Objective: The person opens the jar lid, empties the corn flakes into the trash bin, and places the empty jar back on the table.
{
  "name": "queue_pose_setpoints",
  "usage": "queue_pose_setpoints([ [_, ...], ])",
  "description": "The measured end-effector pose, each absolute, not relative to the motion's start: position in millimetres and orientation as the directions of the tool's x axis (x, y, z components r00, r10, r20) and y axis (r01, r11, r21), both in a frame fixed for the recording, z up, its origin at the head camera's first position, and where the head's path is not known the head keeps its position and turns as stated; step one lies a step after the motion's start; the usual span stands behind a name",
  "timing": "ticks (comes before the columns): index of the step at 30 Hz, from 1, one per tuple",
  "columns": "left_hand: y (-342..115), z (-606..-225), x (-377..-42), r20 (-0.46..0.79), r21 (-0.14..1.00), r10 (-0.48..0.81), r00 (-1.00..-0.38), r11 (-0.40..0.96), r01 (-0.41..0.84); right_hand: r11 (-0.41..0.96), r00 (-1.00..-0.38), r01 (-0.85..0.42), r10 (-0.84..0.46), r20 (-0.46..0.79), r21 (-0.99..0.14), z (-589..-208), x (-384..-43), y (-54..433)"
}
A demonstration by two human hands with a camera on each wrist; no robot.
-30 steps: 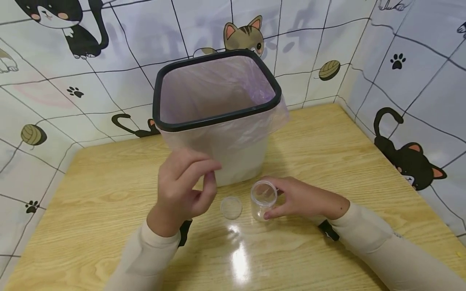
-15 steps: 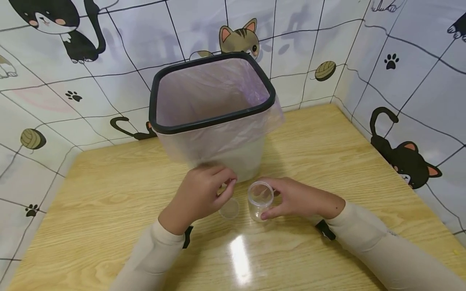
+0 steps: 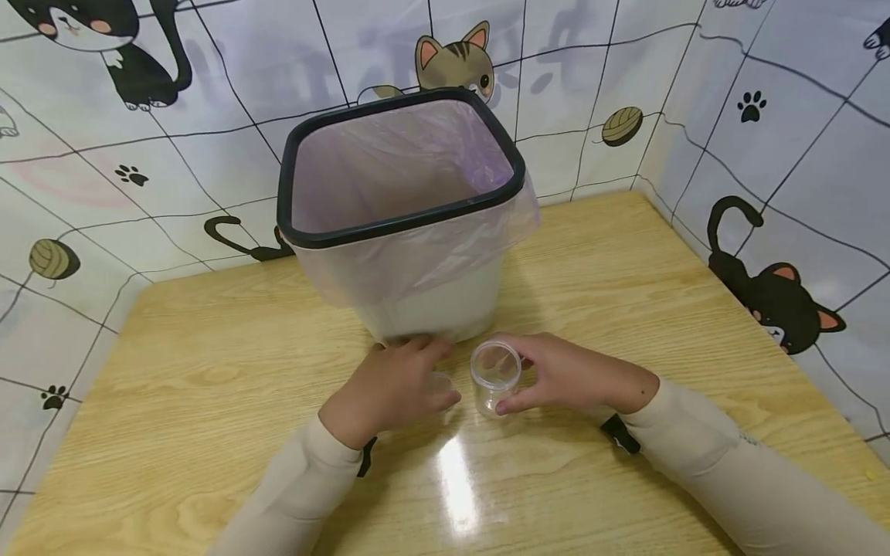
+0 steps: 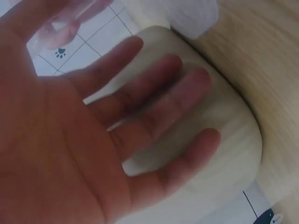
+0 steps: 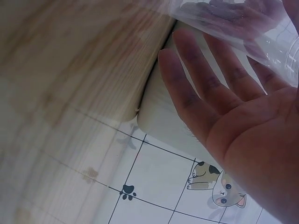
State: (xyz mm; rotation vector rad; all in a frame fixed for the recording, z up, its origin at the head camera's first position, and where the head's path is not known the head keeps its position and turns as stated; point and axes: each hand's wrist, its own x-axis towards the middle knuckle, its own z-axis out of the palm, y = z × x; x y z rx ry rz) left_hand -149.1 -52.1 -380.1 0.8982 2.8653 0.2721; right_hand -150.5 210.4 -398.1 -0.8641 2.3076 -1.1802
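A clear, open-topped plastic jar (image 3: pixel 495 378) stands upright on the table. My right hand (image 3: pixel 562 374) holds it from the right, with the thumb on the near side and the fingers behind. The clear wall of the jar also crosses the top right of the right wrist view. Left of the jar lies a clear round lid (image 3: pixel 441 381), partly covered by my left hand (image 3: pixel 391 392). In the left wrist view that hand's fingers (image 4: pixel 170 105) are spread and fairly straight, with nothing between them. Whether the thumb touches the lid is hard to tell.
A white waste bin (image 3: pixel 434 305) with a black rim (image 3: pixel 403 226) and a thin pinkish bag liner stands just behind both hands. Wood-grain tabletop (image 3: pixel 174 401) surrounds them. Cat-patterned walls (image 3: pixel 577 85) border the table at the back and sides.
My left hand has come down and to the right, from in front of the bin to over the lid, and its pinched fingers have spread. The right hand stays on the jar.
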Motion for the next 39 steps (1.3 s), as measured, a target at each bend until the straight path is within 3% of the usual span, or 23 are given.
queue_pose_setpoints([
  [8, -49, -387, -145, -0.123, 0.120, 0.526, -0.842, 0.850, 0.513, 0.449, -0.725, -0.337, -0.685, -0.076, -0.828, -399, -151, 210],
  [22, -49, -391, -144, -0.032, 0.015, 0.585, -0.810, 0.811, 0.585, 0.448, -0.727, -0.323, -0.682, -0.085, -0.834, -400, -150, 209],
  [32, -48, -394, -144, 0.057, 0.003, 0.633, -0.772, 0.773, 0.635, 0.448, -0.730, -0.336, -0.679, -0.071, -0.829, -401, -150, 209],
  [39, -48, -395, -148, 0.018, 0.056, 0.630, -0.776, 0.775, 0.630, 0.465, -0.739, -0.342, -0.670, -0.073, -0.817, -398, -150, 209],
])
